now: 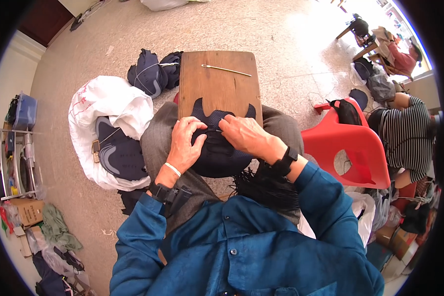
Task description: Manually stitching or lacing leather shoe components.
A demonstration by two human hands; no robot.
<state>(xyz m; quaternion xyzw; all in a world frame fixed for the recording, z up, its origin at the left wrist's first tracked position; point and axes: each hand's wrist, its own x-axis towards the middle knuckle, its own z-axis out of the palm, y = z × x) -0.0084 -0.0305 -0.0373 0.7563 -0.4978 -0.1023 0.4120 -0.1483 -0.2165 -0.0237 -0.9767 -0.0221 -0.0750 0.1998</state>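
Your right hand is drawn narrow, fingertips bunched on the middle of the dark mesh piece; the thumb is mostly hidden, but it looks like a pinch. Your left hand bends over the other side, thumb and forefinger curved close together with their tips at the cloth; whether they grip a fold or only steady it, you cannot tell from this view. The piece lies across the near end of the wooden tabletop, its two pointed ends on the wood away from you and its rounded end toward your lap.

The step in hand looks like close finger work on the piece, perhaps at an edge or a lacing point, though any thread between your fingertips is too fine to make out. Beyond it, a metal needle-like tool lies apart from both hands, untouched. Black strands hang by your lap, just beside the rounded end.

Your next move probably calls for the left fingers to keep the mesh flat and still while the right makes a small, careful pull, without bunching the cloth.
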